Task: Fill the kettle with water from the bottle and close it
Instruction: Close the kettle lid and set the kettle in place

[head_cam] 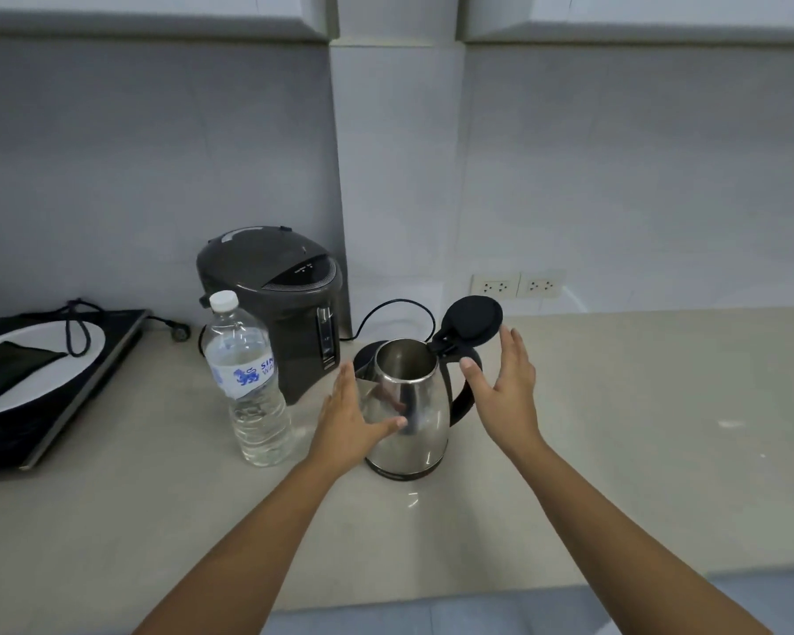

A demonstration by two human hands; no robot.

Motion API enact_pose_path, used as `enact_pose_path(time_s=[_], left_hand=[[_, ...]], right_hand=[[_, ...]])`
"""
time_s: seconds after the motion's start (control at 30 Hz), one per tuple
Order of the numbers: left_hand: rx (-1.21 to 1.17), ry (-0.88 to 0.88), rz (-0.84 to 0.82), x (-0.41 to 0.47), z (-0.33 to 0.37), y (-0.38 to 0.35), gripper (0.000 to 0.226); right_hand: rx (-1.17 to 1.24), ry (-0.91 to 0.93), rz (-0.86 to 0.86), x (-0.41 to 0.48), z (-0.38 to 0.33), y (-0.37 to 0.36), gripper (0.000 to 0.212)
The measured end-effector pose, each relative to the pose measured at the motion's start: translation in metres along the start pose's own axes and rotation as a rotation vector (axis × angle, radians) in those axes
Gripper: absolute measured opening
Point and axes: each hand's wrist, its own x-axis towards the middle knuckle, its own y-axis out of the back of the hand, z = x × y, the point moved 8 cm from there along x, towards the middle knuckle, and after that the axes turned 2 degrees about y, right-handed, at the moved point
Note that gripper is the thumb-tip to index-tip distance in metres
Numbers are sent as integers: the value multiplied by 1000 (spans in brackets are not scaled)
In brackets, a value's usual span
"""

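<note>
Neither grip held anything: left hand (347,421) spread against the kettle (409,405), right hand (507,387) seemingly just off its handle, lid (473,320) up. Capped bottle (248,382), left of both, needed opening next.

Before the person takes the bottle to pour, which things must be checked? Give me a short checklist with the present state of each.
1. Kettle lid open: ok, it stands tilted back on its hinge.
2. Kettle upright on the counter: ok.
3. Bottle within reach: ok, it stands just left of the kettle.
4. Bottle cap removed: not ok, the white cap is on.
5. A hand free for the bottle: ok, the left hand rests flat on the kettle, the right hand is open beside the handle.
6. Kettle inside empty and clean: cannot tell.
</note>
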Motion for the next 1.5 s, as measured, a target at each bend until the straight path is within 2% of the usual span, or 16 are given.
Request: enact_pose_path(time_s=[0.17, 0.23, 0.27, 0.4, 0.47, 0.67, 0.83, 0.97, 1.27, 1.5], left_hand=[[-161, 56, 41, 7, -9, -11, 139], [-197, 73, 46, 7, -13, -14, 136], [-222, 60, 46, 7, -12, -14, 128], [-282, 33, 34, 3, -5, -18, 59], [-307, 46, 16, 0, -7, -22, 46], [-356, 69, 3, 0, -12, -26, 54], [-360, 72, 0, 0, -13, -26, 46], [-371, 69, -8, 0, -12, -26, 53], [-373, 48, -5, -2, -11, -25, 50], [-380, 36, 7, -3, -9, -24, 48]], right_hand=[[19, 64, -35, 29, 3, -5, 76], [27, 85, -50, 35, 4, -9, 77], [34, 94, -56, 37, 4, -10, 77], [62, 138, -63, 41, 1, -13, 76], [77, 167, -70, 41, -3, -14, 74], [175, 202, -82, 44, -15, -18, 79], [199, 186, -128, 45, -14, -27, 84], [173, 250, -141, 43, -24, -28, 69], [177, 308, -118, 60, -32, -23, 32], [190, 272, -130, 74, -35, -25, 25]])
